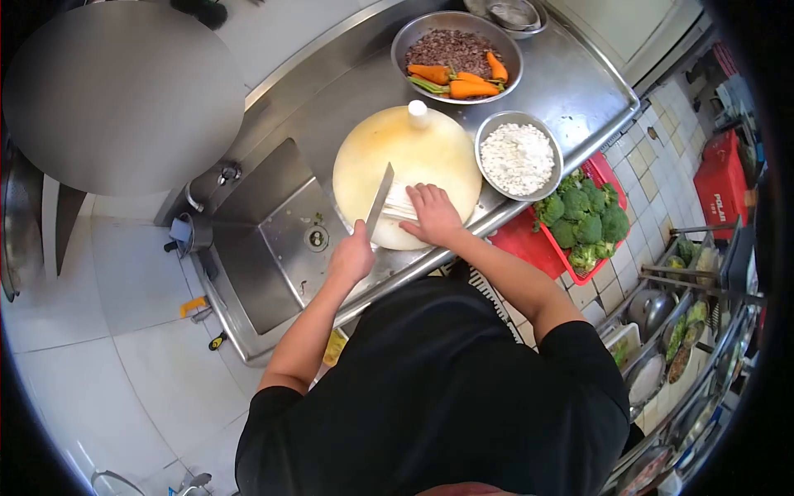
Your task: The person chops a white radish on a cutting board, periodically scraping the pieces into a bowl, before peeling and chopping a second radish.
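Note:
My left hand (353, 255) is closed round the handle of a kitchen knife (380, 198), its blade pointing away from me over a round, yellowish chopping board (364, 149). Beside the blade lie white strips of food (399, 201), whose kind I cannot make out. My right hand (435, 217) presses on these strips, fingers bent over them and holding them down close to the knife. A short white cylindrical piece (418, 114) stands near the board's far edge. To the right, a steel bowl (560, 171) holds white diced pieces (517, 159).
Past the board, a larger steel bowl (397, 62) holds carrots (474, 89) and purplish chopped bits (455, 50). A sink basin (265, 264) with a tap (229, 173) lies left. Broccoli (589, 215) fills a red basket (610, 169) below the counter's right edge. Shelves with food stand farther right.

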Demonstrator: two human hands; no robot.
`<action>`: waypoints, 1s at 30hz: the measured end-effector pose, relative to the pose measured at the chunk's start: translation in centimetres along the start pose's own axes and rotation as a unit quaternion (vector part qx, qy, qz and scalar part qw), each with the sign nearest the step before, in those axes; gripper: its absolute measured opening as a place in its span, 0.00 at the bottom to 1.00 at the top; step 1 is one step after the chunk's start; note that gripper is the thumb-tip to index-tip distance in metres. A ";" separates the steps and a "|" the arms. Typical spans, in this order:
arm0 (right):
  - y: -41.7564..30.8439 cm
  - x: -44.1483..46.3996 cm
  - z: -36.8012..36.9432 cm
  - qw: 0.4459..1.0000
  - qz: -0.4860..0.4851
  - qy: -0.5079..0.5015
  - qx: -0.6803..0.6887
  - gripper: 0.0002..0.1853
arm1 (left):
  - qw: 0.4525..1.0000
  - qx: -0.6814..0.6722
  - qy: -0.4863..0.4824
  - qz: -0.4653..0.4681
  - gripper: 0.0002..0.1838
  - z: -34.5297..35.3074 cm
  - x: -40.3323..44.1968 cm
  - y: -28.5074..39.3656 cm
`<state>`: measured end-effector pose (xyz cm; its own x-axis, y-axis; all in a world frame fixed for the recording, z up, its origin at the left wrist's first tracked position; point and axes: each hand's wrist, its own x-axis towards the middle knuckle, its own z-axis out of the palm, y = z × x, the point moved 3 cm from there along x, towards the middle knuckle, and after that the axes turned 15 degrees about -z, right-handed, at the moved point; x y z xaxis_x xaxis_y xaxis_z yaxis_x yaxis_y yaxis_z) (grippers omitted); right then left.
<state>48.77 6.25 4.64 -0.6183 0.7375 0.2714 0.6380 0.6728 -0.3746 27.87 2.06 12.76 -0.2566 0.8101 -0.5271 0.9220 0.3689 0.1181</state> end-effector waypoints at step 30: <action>-0.1 2.5 -1.7 0.988 -0.092 -0.007 0.121 0.30 | 0.997 -0.057 0.020 0.043 0.11 -1.8 -2.9 0.7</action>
<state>47.95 8.19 6.89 -0.7210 0.6015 0.3441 0.3859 0.7609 -0.5216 28.72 0.79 15.92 -0.1906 0.8576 -0.4776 0.9029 0.3441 0.2577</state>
